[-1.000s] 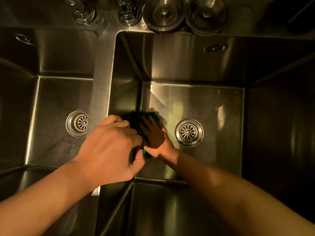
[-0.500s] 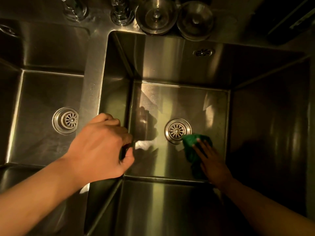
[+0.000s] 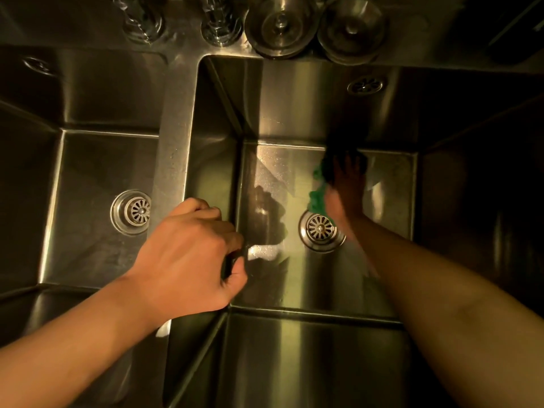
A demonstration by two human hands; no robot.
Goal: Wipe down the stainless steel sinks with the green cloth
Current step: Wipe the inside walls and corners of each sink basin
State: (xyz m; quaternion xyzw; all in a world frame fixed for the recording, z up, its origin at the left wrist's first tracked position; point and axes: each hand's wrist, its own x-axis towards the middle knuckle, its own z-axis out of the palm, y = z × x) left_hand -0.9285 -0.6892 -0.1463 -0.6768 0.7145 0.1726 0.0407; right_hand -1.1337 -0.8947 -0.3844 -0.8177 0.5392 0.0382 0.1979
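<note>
The right sink (image 3: 294, 343) is taken up with the action. On its floor, behind the right drain strainer (image 3: 320, 230) and up towards the back wall, the green cloth (image 3: 316, 198) is pressed down under the right hand (image 3: 345, 197). The fingers are laid out straight across it, though they are dim and blurred. The cloth's near edge is seen just beside the strainer's rim. In the left sink (image 3: 85, 160) a left drain strainer (image 3: 134, 212) is set in the floor. The divider ledge (image 3: 174, 136) between the two is gripped by the left hand (image 3: 188, 254), fingers curled over its edge, thumb tucked on the right sink's side. On the back ledge, two round metal cups (image 3: 281, 26) are parked side by side.
</note>
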